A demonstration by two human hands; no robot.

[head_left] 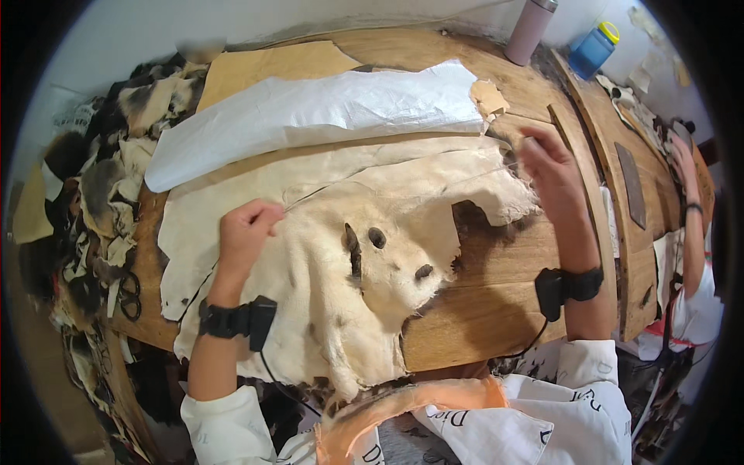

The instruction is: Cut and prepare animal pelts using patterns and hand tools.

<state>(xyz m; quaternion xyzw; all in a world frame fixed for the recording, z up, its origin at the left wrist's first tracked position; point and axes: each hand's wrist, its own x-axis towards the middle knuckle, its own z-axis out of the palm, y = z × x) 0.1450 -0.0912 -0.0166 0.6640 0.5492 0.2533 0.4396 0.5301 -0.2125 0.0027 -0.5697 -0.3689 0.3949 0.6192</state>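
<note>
A large cream-coloured hide lies over the wooden table, with several dark holes and dark fur at some torn edges. My left hand is closed in a pinch over its left part; whatever sits between the fingers is too small to make out. Raised near the hide's far right corner, my right hand has its fingers drawn together and slightly blurred. A faint thin line runs toward it across the hide, perhaps a thread. A dark seam or slit crosses the hide between the hands. Beyond it lies a folded white sheet.
Fur scraps are heaped along the left, with black-handled scissors at the table's left edge. A pink flask and a blue jar with a yellow lid stand at the back right. Another person's arm is at the far right.
</note>
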